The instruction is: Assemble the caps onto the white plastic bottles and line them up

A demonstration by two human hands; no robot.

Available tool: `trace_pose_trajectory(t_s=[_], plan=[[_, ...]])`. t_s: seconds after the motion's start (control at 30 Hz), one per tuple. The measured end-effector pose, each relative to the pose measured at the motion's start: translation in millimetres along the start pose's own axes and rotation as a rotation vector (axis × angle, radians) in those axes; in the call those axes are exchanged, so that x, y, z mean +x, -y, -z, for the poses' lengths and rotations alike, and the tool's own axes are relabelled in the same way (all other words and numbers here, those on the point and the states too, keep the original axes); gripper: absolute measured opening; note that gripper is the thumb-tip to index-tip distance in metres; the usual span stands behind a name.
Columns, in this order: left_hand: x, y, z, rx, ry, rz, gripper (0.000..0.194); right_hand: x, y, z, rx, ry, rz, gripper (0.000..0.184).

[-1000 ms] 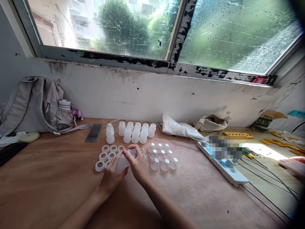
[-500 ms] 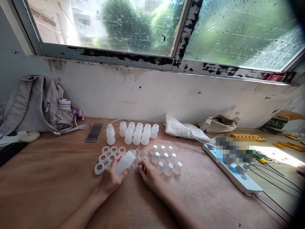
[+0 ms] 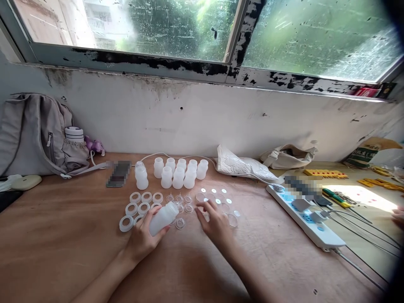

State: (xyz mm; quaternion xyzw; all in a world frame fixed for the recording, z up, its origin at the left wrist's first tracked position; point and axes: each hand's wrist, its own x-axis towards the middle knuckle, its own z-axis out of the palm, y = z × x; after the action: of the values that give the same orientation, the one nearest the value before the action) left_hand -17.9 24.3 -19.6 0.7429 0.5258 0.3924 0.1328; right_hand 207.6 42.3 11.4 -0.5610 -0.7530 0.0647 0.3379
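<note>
My left hand (image 3: 145, 230) is wrapped round a frosted white bottle (image 3: 163, 219), tilted with its open neck up and to the right. My right hand (image 3: 217, 223) hovers over the clear round caps (image 3: 232, 220), thumb and fingers bent and apart; I make out nothing held in it. Small clear nipples (image 3: 179, 223) lie in rows between my hands. White rings (image 3: 126, 223) lie in rows by my left hand, some partly hidden behind it. Small white discs (image 3: 229, 201) lie among the caps.
Several frosted bottles (image 3: 178, 177) stand at the back, with a capped bottle (image 3: 142, 176) to their left. A power strip (image 3: 306, 219) with cables lies right. Along the wall are a backpack (image 3: 38, 130), a white padded bag (image 3: 243, 166) and a beige pouch (image 3: 288, 158).
My right hand has moved right, from the nipples to the caps and discs. My left hand still holds the bottle, now shifted slightly left in view. The whole view has shifted a little.
</note>
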Motion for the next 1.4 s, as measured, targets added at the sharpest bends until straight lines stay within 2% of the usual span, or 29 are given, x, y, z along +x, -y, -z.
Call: trace_pose_trajectory(t_s=[0.07, 0.17, 0.3, 0.37, 0.47, 0.53, 0.6, 0.67, 0.87, 1.3, 1.4], plan=[[-0.6, -1.0, -0.1, 0.010, 0.011, -0.017, 0.045, 6.2, -9.8, 14.7, -0.125, 0.031, 0.005, 0.013], [-1.2, -2.9, 0.0, 0.031, 0.015, -0.038, 0.044, 9.0, -24.4, 29.2, -0.203, 0.167, 0.024, 0.010], [-1.3, -3.9, 0.0, 0.043, 0.025, -0.057, 0.044, 3.4, -33.0, 33.3, -0.262, 0.304, 0.016, 0.028], [-1.4, -3.4, -0.4, 0.051, 0.031, -0.063, 0.044, 2.1, -32.5, 31.5, -0.254, 0.344, 0.016, 0.030], [-1.6, -2.2, -1.3, 0.066, 0.023, -0.087, 0.044, 5.8, -27.6, 28.9, -0.118, 0.294, -0.001, 0.019], [-1.8, -1.7, -1.6, 0.073, 0.026, -0.107, 0.044, 9.7, -22.4, 27.8, 0.053, 0.163, -0.049, 0.013], [-2.0, -1.7, -1.6, 0.075, 0.041, -0.128, 0.045, 12.2, -16.5, 26.0, 0.230, 0.016, -0.118, 0.019], [-2.0, -1.9, -1.4, 0.069, 0.061, -0.154, 0.045, 12.2, -10.7, 22.9, 0.368, -0.032, -0.149, 0.022], [-1.6, -1.3, -0.1, 0.038, 0.120, -0.243, 0.048, 6.0, 1.0, 11.2, 0.538, 0.175, -0.103, 0.019], [-1.1, -2.6, 5.4, -0.011, 0.169, -0.273, 0.049, 2.9, 4.7, 6.2, 0.626, 0.236, -0.106, 0.024], [-2.1, -2.1, 5.9, -0.032, 0.206, -0.307, 0.051, 1.4, 3.5, 5.5, 0.736, 0.299, -0.190, 0.029]])
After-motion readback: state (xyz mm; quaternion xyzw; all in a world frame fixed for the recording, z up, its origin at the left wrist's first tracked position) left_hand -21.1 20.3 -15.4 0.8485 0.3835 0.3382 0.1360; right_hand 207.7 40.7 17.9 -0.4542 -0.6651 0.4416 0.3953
